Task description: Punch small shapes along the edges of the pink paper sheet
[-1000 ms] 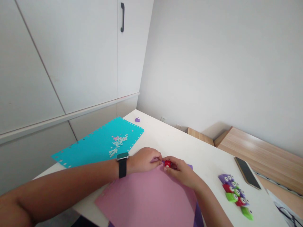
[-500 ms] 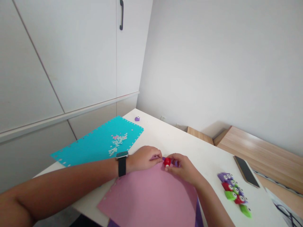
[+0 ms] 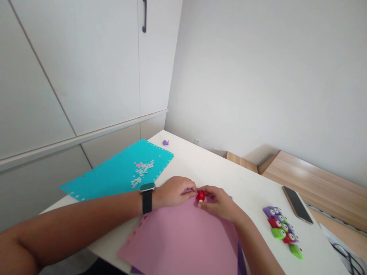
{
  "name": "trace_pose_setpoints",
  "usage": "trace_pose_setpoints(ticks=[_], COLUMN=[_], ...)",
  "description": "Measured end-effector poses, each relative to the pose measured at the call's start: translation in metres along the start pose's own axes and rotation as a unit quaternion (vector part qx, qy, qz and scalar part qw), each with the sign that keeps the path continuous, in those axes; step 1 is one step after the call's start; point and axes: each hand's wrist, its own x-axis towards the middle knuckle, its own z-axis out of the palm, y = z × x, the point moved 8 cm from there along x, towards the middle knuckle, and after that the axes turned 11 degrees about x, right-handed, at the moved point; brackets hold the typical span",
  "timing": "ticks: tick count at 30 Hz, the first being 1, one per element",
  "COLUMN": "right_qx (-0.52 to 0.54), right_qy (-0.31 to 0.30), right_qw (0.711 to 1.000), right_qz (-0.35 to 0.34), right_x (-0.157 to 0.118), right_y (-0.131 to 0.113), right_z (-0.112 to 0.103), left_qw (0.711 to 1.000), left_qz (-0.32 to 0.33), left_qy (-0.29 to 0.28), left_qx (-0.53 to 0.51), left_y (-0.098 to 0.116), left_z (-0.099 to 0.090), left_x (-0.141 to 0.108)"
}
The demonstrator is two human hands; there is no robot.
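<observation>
A pink sheet (image 3: 183, 236) with holes along its left edge lies over a purple sheet (image 3: 241, 261). My left hand (image 3: 176, 191), with a dark watch on the wrist, pinches the pink sheet's far edge. Beside it, my right hand (image 3: 219, 202) has its fingers closed round a small red punch (image 3: 201, 196) at the same edge. A turquoise sheet (image 3: 109, 172) with holes along its edges lies to the left, and small pale and pink paper bits (image 3: 142, 172) are scattered on it.
Several purple, red and green punches with eyes (image 3: 282, 229) are grouped at the right, near a phone (image 3: 297, 204). One purple punch (image 3: 165, 142) stands at the table's far corner. Cabinet doors (image 3: 86, 68) rise at the left; glasses (image 3: 346, 258) lie at the lower right.
My right hand and the red punch have shifted slightly left along the pink sheet's edge. My left hand keeps its pinch. The view has moved a little.
</observation>
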Motion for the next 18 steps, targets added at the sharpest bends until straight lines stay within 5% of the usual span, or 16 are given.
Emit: trace_pose_setpoints(ticks=[18], right_qx=[-0.075], right_qy=[0.018], right_qw=[0.997], right_qz=[-0.027], right_x=[-0.0004], right_y=[-0.0075], right_z=[0.0094], left_qw=[1.000], left_qz=[0.004], left_qy=[0.005], left_qx=[-0.007], left_y=[0.0008], left_z=[-0.0025], left_x=[-0.0014])
